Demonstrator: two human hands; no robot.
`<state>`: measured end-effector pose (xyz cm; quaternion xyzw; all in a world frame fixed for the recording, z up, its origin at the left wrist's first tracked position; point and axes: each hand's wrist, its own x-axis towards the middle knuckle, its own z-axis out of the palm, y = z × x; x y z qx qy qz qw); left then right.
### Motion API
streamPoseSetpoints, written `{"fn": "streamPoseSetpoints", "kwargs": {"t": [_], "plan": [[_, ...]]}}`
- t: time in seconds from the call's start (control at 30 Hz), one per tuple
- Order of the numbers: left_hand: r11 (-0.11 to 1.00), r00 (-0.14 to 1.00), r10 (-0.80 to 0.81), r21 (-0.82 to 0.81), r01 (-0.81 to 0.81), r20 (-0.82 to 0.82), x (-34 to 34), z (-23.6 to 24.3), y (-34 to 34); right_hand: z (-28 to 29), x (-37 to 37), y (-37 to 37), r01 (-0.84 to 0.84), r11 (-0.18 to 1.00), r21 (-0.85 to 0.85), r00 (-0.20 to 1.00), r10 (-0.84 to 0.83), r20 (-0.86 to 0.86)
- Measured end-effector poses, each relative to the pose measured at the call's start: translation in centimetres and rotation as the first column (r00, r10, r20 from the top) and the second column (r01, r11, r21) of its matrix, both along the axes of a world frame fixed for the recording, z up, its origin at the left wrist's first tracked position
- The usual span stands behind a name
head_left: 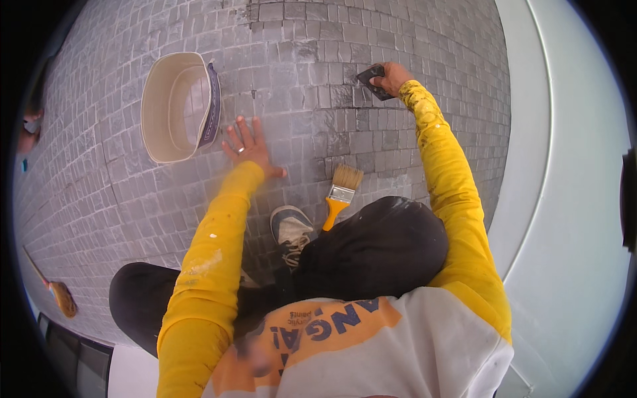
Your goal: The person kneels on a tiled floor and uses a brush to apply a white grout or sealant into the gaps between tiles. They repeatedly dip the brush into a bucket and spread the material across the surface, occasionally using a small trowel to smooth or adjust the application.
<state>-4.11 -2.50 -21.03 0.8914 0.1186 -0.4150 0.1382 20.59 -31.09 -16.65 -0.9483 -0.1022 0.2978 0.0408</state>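
My right hand (395, 78) grips a small dark, flat, squarish pad or scraper (375, 82) and holds it at the grey paving (371, 141); its exact kind does not show. On the left, my left hand (250, 147) rests with fingers spread on the paving, a ring on one finger. Just left of that hand stands a cream plastic bucket (164, 109) with a dark label on its side. A paintbrush (343, 193) with a yellow handle and pale bristles lies between my arms, beside my knee, bristles pointing away from me.
My shoe (292, 229) is planted on the paving near the brush. A pale wall (577, 152) runs along the right side. At the far left lies a brush or broom (63, 298) with a long handle. Another person's hand (28, 136) shows at the left rim.
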Motion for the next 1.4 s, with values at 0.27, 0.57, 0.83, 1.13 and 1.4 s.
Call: {"fn": "streamPoseSetpoints", "kwargs": {"t": [0.27,0.57,0.83,1.13,1.4], "plan": [[0.999,0.999,0.029,-0.041,-0.028,0.022,0.0,0.2,0.2,3.4,2.8,5.4,-0.27,0.921,-0.282,0.962,0.244,-0.124],[0.999,0.999,0.023,-0.048,-0.022,0.03,-0.1,0.4,0.2,0.7,3.7,4.1,-0.319,0.897,-0.305,0.948,0.299,-0.111],[0.998,1.0,0.025,-0.055,-0.025,-0.007,0.0,0.4,0.4,-0.9,-5.7,0.2,-0.428,0.879,-0.211,0.885,0.455,0.102],[0.999,0.999,0.034,-0.038,-0.033,0.031,0.1,1.3,0.5,-2.4,-9.7,-0.1,-0.44,0.883,-0.165,0.827,0.47,0.31],[0.997,1.0,0.027,-0.071,-0.026,0.011,-0.3,0.4,0.5,-2.9,-10.5,0.3,-0.35,0.919,-0.182,0.857,0.393,0.335]]}}
